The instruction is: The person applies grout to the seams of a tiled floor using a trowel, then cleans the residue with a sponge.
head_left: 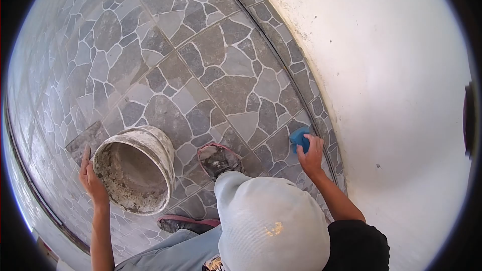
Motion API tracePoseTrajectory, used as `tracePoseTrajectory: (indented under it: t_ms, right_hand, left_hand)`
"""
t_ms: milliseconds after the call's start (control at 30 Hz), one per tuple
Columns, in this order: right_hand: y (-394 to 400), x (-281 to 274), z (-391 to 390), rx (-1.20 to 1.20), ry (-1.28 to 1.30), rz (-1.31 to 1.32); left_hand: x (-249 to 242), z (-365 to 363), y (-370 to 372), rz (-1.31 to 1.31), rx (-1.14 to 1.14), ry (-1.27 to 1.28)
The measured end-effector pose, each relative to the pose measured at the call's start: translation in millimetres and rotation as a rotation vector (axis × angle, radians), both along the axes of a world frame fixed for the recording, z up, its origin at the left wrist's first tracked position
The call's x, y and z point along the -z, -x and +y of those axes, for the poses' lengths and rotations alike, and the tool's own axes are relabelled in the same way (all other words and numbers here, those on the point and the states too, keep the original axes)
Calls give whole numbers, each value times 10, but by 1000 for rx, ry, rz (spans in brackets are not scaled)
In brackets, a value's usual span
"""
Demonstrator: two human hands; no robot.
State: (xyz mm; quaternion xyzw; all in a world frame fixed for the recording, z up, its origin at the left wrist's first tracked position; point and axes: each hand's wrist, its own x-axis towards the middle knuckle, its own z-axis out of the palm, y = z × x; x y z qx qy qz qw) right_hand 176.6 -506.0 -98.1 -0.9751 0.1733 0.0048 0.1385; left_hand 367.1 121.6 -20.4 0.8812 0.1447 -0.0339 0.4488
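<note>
My left hand (93,179) is on the left, close against the rim of a mortar-caked bucket (168,145). Its fingertips are at the lower edge of a flat grey rectangular plate (86,140), which looks like a trowel or float blade. Part of that hand's grip is hidden. Grey residue coats the bucket's inside. To the right, my right hand (312,156) has its fingers closed round a blue sponge (299,138), low over the floor beside a dark groove.
Grey stone-patterned tiles (231,93) with pale joints cover the floor. A dark channel (266,40) curves along the white wall (396,95) at right. Dirty shoes (219,159) stand between bucket and sponge. A pale cap (273,221) covers the lower middle of the view.
</note>
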Motion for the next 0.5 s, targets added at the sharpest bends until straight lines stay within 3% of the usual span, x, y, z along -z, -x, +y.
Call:
tracePoseTrajectory:
  t_ms: [100, 200, 233, 267, 333, 400, 500]
  right_hand:
    - [-918, 140, 294, -396, -166, -179]
    - [-2805, 346, 524, -776, -90, -415]
    - [-3494, 388, 591, -837, -62, -461]
    - [-4129, 423, 670, -808, -27, -462]
    - [-4958, 290, 892, -645, 97, -631]
    - [-5099, -11, 1194, -566, 102, -768]
    - [-4150, -395, 1296, -811, -139, -564]
  left_hand:
    - [133, 143, 27, 23, -52, 79]
    - [-26, 13, 2, 15, -48, -41]
    - [-51, -35, 1, 27, -13, -133]
    - [15, 35, 17, 35, -59, 11]
    - [32, -13, 59, 8, -60, -59]
    - [-62, -29, 47, 9, -36, -158]
    - [-24, -30, 76, -3, -84, -85]
